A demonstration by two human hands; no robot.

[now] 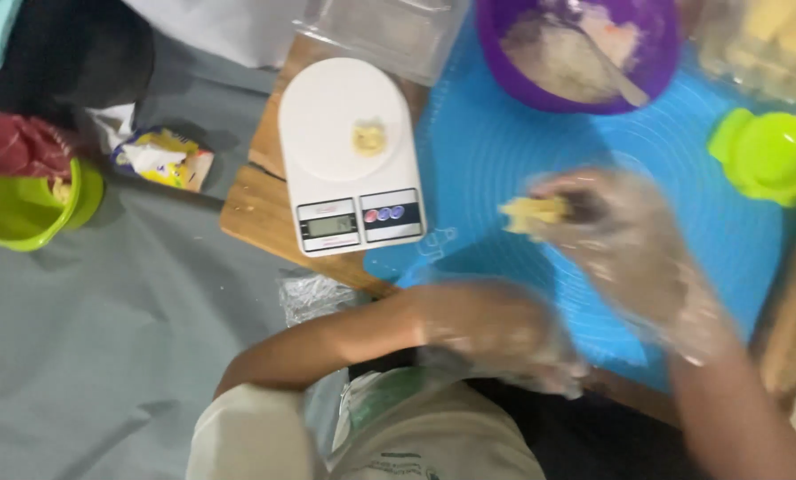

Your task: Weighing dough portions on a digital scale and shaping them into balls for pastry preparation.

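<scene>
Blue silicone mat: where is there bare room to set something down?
Bare patches on the blue silicone mat: between the white kitchen scale and the right hand, under the purple mixing bowl; also below the green plastic mould. The near edge is crowded by the left hand.

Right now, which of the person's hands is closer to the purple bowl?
The right hand, holding yellow dough just below the purple bowl on the blue mat. The left hand sits lower, near the person's body.

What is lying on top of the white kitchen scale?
On the white kitchen scale lies one small pale yellow lump of dough, right of the platform's centre. Nothing else is on it. The wooden board under the scale is mostly covered.
</scene>
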